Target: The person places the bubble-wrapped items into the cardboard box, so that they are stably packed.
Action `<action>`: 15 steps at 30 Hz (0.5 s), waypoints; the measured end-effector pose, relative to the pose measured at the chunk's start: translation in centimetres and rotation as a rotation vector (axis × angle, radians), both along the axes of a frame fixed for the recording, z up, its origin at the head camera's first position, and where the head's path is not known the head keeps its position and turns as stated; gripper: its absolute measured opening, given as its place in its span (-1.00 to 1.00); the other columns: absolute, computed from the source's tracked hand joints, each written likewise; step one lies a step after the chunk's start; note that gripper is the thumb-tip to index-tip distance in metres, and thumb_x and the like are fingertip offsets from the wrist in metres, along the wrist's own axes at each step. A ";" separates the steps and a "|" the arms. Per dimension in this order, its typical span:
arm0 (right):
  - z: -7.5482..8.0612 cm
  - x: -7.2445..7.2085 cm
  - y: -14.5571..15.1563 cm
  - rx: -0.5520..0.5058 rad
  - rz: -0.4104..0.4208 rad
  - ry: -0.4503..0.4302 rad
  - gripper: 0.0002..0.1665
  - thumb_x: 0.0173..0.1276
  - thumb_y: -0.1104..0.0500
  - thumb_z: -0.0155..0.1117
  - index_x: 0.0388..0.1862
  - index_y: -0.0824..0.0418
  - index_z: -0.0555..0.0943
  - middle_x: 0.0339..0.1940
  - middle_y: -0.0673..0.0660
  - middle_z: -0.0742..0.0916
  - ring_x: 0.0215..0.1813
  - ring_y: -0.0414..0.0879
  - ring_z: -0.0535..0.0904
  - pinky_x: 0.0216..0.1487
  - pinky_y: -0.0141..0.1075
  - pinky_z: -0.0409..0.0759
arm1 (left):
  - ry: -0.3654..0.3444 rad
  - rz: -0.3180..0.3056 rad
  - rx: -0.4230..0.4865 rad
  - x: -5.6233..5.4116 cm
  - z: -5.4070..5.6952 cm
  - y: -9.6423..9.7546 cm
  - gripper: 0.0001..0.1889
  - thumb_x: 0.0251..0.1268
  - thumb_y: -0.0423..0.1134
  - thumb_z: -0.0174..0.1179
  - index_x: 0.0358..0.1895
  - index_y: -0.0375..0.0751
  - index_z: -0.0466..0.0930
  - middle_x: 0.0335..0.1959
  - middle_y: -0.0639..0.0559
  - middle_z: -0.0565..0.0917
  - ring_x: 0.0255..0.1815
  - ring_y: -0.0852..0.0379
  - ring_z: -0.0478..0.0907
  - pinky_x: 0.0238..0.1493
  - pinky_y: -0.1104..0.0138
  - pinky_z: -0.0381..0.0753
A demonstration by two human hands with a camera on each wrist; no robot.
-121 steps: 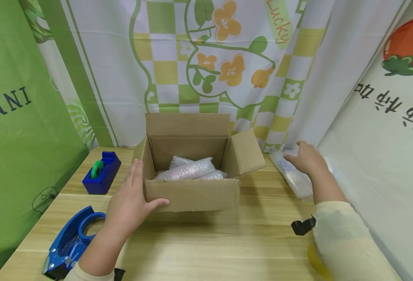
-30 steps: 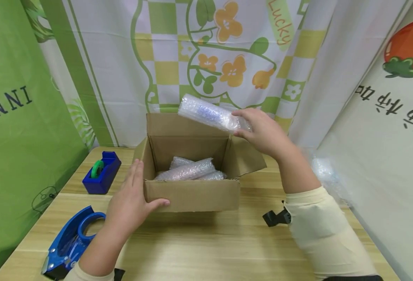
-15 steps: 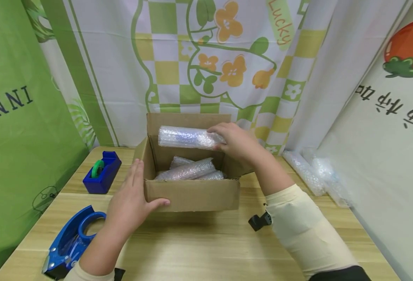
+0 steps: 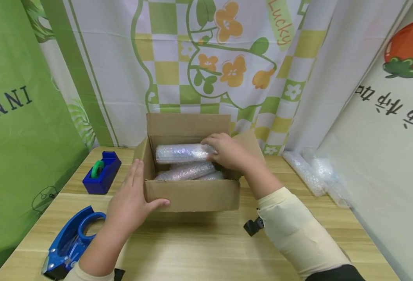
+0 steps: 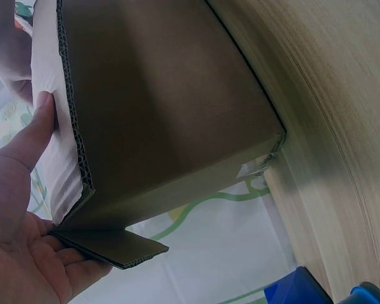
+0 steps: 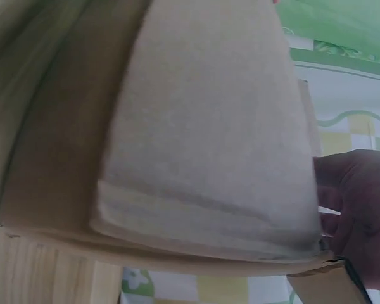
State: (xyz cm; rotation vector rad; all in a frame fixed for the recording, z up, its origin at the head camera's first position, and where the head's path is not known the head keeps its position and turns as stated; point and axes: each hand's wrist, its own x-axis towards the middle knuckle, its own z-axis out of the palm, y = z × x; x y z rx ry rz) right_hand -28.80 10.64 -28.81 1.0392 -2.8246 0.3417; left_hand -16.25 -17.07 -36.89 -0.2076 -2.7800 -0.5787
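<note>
An open cardboard box (image 4: 192,197) stands on the table with its flaps up. My left hand (image 4: 127,199) holds the near left corner, thumb across the front flap and fingers along the left flap, as the left wrist view also shows. My right hand (image 4: 227,152) reaches in over the right side and grips one end of a bubble-wrapped cylinder (image 4: 179,153). That cylinder lies level inside the opening, behind several bubble-wrapped packages (image 4: 188,171). What the wrap contains is hidden. In the right wrist view a box flap (image 6: 209,126) covers most of the scene.
More bubble-wrapped packages (image 4: 306,171) lie at the right edge of the table. On the left stand a blue tape dispenser (image 4: 102,179) with green tape and a blue hand-held tape gun (image 4: 65,249). A patterned curtain (image 4: 171,58) hangs behind the box.
My right hand has taken the bubble-wrapped cylinder from the right side of the table, carried it left over the box and lowered it inside. My left hand has stayed on the corner.
</note>
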 end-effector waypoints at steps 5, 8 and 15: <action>-0.5 -0.1 0.3 -0.016 -0.045 -0.002 -0.39 0.33 0.07 0.37 0.33 0.19 0.50 0.33 0.20 0.54 0.38 0.16 0.37 0.45 -0.03 0.30 | 0.001 -0.004 0.001 0.0 0.0 0.1 0.36 -0.09 0.39 0.37 0.58 -0.31 -0.26 0.60 -0.27 -0.09 0.55 -0.31 0.01 0.36 -0.22 0.27; -0.1 -0.2 0.9 -0.052 -0.063 0.017 -0.37 0.35 0.03 0.35 0.35 0.19 0.47 0.34 0.21 0.52 0.39 0.16 0.35 0.46 -0.02 0.28 | 0.001 -0.005 0.003 0.0 0.0 0.1 0.36 -0.09 0.39 0.37 0.58 -0.30 -0.27 0.60 -0.27 -0.09 0.55 -0.31 0.01 0.36 -0.22 0.27; 2.1 0.1 3.3 -0.109 -0.151 0.000 -0.32 0.38 -0.05 0.30 0.41 0.12 0.41 0.43 0.17 0.45 0.47 0.15 0.27 0.48 0.06 0.23 | -0.007 0.003 0.002 -0.1 0.0 0.0 0.36 -0.08 0.39 0.37 0.58 -0.29 -0.27 0.61 -0.25 -0.10 0.55 -0.30 0.01 0.34 -0.22 0.30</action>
